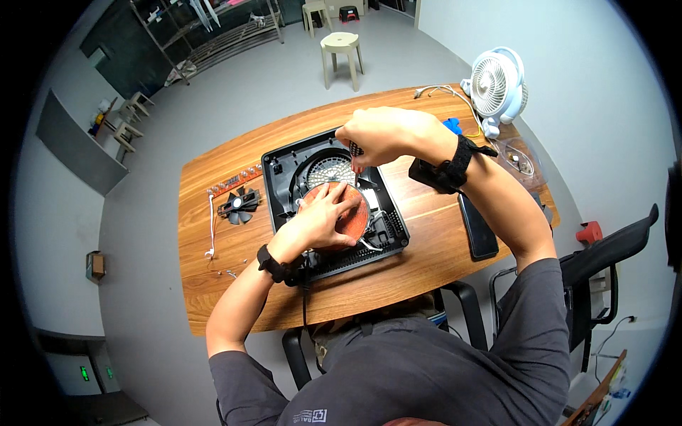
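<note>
An opened black appliance housing (pixel 394 220), like an induction cooker's base, lies on the table in front of me. Inside it sits a round copper-red coil disc (pixel 353 220). My left hand (pixel 320 220) rests on the disc with its fingers spread, pressing from above. Above the disc's far right edge, my right hand (pixel 380 138) is closed around a screwdriver (pixel 356 150) with a dark patterned handle, pointing down. Its tip is too small to make out. Beyond the disc is a round vent grille (pixel 332 170). White wires (pixel 369 244) run from the disc's near side.
Left of the housing lie a black fan blade unit (pixel 240 206), a red-brown strip board (pixel 234 180) and a white cable (pixel 212 227). On the right are a black phone (pixel 477 228) and a white-blue desk fan (pixel 495 86). A stool (pixel 341 44) stands beyond the wooden table (pixel 433 248).
</note>
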`<state>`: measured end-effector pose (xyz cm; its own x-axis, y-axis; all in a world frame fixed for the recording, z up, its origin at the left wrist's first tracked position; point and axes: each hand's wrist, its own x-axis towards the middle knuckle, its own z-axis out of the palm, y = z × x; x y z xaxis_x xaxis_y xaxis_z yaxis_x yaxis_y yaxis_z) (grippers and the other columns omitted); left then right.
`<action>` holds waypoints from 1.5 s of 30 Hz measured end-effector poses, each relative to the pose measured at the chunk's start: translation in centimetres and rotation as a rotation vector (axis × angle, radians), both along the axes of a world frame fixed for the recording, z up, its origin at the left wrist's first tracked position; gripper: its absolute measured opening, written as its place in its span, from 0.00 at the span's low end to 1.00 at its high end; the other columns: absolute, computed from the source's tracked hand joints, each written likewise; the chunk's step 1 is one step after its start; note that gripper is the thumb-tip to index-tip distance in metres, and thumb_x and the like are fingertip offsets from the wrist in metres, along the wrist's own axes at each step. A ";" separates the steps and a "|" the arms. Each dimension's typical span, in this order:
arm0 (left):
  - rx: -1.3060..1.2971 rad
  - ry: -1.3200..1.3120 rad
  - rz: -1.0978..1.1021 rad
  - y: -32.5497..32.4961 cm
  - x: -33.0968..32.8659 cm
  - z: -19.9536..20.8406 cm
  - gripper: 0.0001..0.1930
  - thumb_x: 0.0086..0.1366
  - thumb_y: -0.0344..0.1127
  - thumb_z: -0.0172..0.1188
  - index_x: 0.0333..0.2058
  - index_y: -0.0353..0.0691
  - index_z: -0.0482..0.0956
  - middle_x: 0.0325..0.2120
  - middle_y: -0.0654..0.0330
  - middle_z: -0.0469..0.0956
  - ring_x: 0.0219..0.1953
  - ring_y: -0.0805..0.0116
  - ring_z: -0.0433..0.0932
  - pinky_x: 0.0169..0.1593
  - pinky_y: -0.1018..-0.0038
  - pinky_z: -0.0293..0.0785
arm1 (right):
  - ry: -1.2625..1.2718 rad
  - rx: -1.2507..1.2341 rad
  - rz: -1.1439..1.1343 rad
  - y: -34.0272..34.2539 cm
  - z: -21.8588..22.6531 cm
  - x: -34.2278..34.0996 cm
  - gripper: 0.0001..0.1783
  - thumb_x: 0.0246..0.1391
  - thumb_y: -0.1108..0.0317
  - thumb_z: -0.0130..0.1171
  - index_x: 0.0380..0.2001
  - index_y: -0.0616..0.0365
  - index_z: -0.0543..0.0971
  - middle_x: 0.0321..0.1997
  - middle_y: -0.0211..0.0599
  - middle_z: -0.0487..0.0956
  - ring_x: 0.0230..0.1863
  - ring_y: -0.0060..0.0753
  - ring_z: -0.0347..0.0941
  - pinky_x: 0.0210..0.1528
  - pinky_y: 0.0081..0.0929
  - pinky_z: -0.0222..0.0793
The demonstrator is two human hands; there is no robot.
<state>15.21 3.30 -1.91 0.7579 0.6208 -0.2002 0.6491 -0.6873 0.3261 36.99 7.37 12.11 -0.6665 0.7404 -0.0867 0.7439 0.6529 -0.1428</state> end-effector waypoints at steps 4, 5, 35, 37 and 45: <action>0.011 -0.008 -0.009 0.1 0.0 -0.1 0.51 0.44 0.59 0.79 0.68 0.58 0.66 0.74 0.48 0.50 0.73 0.33 0.50 0.58 0.21 0.62 | -0.007 -0.041 -0.015 0.3 -0.1 0.1 0.16 0.50 0.61 0.68 0.33 0.66 0.82 0.28 0.54 0.83 0.36 0.57 0.81 0.41 0.45 0.78; 0.015 -0.014 -0.011 0.1 0.0 -0.3 0.51 0.44 0.59 0.79 0.68 0.58 0.66 0.74 0.48 0.50 0.73 0.33 0.51 0.58 0.21 0.62 | -0.037 -0.052 -0.043 0.5 -0.3 -0.1 0.17 0.50 0.60 0.68 0.32 0.66 0.82 0.28 0.55 0.82 0.36 0.57 0.81 0.41 0.45 0.78; 0.009 -0.011 -0.003 0.0 0.1 0.4 0.50 0.44 0.59 0.79 0.67 0.58 0.68 0.73 0.46 0.53 0.73 0.34 0.51 0.60 0.25 0.63 | 0.002 0.103 0.108 -1.6 -1.9 -0.4 0.20 0.55 0.61 0.67 0.39 0.70 0.79 0.29 0.55 0.82 0.35 0.59 0.81 0.39 0.50 0.78; 0.016 -0.013 -0.001 0.0 0.0 0.2 0.50 0.44 0.59 0.79 0.67 0.58 0.68 0.73 0.46 0.53 0.73 0.34 0.52 0.60 0.25 0.63 | -0.030 0.075 0.079 -1.6 -1.4 -0.9 0.19 0.56 0.61 0.66 0.40 0.70 0.80 0.30 0.56 0.82 0.35 0.59 0.82 0.39 0.49 0.79; 0.029 -0.005 -0.010 0.0 0.1 0.2 0.50 0.44 0.58 0.79 0.66 0.58 0.69 0.72 0.46 0.54 0.72 0.34 0.53 0.59 0.25 0.64 | -0.054 0.030 -0.077 -1.1 -1.2 -1.7 0.22 0.57 0.59 0.64 0.45 0.68 0.79 0.32 0.58 0.83 0.36 0.59 0.82 0.40 0.47 0.79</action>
